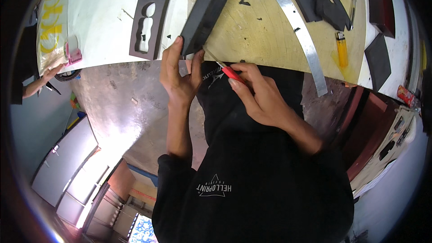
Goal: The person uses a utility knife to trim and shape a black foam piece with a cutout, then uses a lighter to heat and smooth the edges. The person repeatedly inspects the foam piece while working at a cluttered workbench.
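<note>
A long black box (208,13) lies slanted on the table, its near end at the front edge. The fingers of my left hand (181,74) are closed round that end, thumb on one side and fingertips on the other. My right hand (261,92) grips a craft knife (232,74) by its red handle. The thin blade points up and left, its tip close to the box's near corner beside my left fingers; whether it touches is too small to tell. Left of the box lies a dark foam insert (134,40) with a rounded white cutout.
A curved-looking metal ruler (299,31), black offcuts (332,11), a pen (353,9) and a yellow lighter (342,51) lie to the right. Farther right are a dark red box (381,9) and a black panel (378,63). Another person's hand (51,73) rests at the far left near pink-ringed tape (73,55).
</note>
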Available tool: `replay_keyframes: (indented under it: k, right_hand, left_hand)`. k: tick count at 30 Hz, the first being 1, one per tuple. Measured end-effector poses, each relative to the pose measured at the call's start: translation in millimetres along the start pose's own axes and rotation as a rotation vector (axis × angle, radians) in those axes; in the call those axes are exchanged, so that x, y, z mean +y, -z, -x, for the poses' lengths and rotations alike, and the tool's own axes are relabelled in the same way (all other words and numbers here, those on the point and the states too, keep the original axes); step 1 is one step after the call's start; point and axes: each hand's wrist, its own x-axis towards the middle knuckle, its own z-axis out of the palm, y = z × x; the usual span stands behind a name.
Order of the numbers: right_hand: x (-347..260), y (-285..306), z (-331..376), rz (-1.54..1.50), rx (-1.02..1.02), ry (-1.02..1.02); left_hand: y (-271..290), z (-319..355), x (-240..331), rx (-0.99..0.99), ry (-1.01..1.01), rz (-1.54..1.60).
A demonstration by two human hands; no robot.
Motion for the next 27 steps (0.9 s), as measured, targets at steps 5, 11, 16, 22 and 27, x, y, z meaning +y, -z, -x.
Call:
replay_keyframes:
  k: [5, 11, 16, 22, 27]
  right_hand:
    - [9, -10, -4, -0.026, 0.090, 0.171]
    - [10, -12, -7, -0.016, 0.087, 0.224]
    - [14, -25, -15, -0.065, 0.105, 0.224]
    - [14, -25, -15, 0.007, 0.111, 0.211]
    - [10, -20, -11, 0.125, 0.091, 0.175]
  left_hand:
    - [-2, 11, -13, 0.002, 0.039, -0.012]
    - [4, 21, -24, -0.145, -0.026, 0.099]
    - [4, 21, -24, -0.136, 0.019, 0.142]
    - [-4, 17, -24, -0.054, -0.010, 0.116]
    - [-4, 15, -24, -0.058, -0.049, 0.090]
